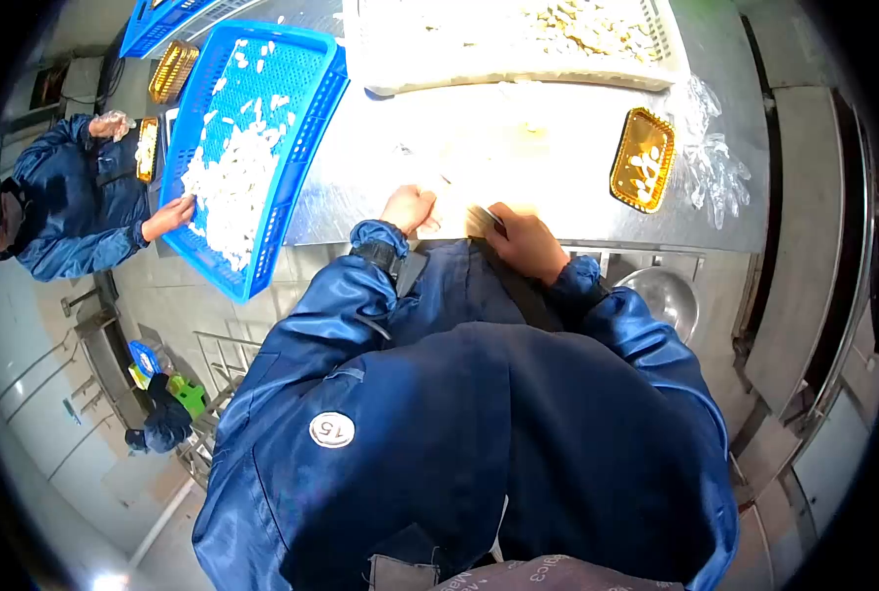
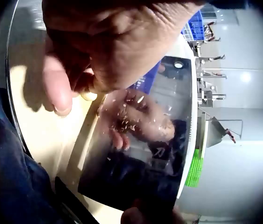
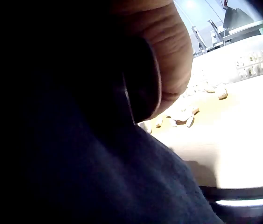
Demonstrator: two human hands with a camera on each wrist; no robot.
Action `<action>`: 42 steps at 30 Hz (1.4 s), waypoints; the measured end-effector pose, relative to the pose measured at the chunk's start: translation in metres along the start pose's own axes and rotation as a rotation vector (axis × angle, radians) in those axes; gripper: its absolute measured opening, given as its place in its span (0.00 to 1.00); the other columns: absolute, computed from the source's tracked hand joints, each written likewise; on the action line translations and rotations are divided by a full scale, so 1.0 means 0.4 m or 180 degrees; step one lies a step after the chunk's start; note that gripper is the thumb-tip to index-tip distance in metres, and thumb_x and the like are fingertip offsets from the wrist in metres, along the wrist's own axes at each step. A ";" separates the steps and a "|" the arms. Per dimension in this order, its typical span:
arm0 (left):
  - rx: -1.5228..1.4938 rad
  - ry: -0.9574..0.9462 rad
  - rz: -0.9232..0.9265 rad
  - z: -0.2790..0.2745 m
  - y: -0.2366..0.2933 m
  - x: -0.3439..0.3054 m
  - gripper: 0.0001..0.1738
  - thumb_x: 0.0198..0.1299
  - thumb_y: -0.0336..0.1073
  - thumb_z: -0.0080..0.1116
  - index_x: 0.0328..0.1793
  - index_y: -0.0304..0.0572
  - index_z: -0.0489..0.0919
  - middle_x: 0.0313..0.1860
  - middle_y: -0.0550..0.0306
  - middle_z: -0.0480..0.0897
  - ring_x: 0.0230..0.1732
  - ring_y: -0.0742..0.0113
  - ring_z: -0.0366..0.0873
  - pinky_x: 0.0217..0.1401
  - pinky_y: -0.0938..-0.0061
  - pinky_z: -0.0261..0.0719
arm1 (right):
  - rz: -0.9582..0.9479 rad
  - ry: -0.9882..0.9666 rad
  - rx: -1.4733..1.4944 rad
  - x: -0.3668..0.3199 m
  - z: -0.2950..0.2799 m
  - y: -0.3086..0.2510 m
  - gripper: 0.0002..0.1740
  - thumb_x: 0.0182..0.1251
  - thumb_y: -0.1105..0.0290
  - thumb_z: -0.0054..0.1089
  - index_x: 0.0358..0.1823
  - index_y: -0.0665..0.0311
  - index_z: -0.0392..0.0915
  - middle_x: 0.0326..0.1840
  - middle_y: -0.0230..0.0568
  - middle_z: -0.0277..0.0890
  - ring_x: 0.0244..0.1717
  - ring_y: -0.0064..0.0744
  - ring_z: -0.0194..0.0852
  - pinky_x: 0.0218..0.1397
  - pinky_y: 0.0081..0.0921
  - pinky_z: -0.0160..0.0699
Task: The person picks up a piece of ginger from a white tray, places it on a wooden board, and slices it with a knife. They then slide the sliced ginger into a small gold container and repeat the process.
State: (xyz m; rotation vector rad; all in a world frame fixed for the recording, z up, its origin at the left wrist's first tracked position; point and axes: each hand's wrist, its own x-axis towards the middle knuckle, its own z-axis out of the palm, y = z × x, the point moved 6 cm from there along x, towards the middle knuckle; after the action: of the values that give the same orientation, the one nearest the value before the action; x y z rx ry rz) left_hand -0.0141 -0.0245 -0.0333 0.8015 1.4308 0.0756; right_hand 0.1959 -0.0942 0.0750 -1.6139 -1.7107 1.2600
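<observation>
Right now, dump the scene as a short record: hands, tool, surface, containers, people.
left hand: fingers curled at a small pale piece, beside the blade
right hand: grips the knife
knife: broad, shiny blade, small specks on it
surface: pale cutting board
gold tray: some pale pieces inside; beside clear plastic gloves
blue crate: many pale pieces
white crate: beyond the board, pieces inside
second person: one hand at the blue crate
</observation>
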 end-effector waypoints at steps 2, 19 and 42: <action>0.0193 0.0035 0.0005 -0.001 0.007 0.006 0.12 0.71 0.34 0.47 0.38 0.30 0.75 0.26 0.45 0.83 0.18 0.62 0.79 0.18 0.72 0.78 | -0.0100 -0.0004 -0.0070 0.002 -0.007 -0.016 0.13 0.70 0.64 0.59 0.45 0.66 0.74 0.30 0.61 0.80 0.34 0.61 0.82 0.38 0.48 0.78; 0.2677 0.0746 0.1466 0.019 0.203 -0.023 0.17 0.67 0.48 0.58 0.46 0.42 0.83 0.32 0.48 0.87 0.34 0.55 0.86 0.40 0.61 0.82 | 0.0670 0.0390 0.0446 -0.078 -0.070 0.039 0.12 0.71 0.63 0.60 0.47 0.63 0.75 0.27 0.52 0.79 0.29 0.49 0.81 0.35 0.37 0.77; -0.1221 0.1395 0.0663 -0.246 -0.026 -0.035 0.04 0.66 0.30 0.60 0.44 0.38 0.81 0.34 0.58 0.83 0.31 0.72 0.79 0.26 0.82 0.77 | -0.0390 0.0061 0.0441 -0.015 0.041 0.043 0.15 0.66 0.66 0.61 0.40 0.73 0.73 0.32 0.65 0.78 0.35 0.64 0.80 0.38 0.46 0.78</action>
State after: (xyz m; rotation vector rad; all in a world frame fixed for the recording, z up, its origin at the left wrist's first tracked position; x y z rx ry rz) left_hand -0.1086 0.0045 -0.0203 0.6316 1.6661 0.7009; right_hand 0.1924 -0.1066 0.0542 -1.4158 -1.6457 1.2695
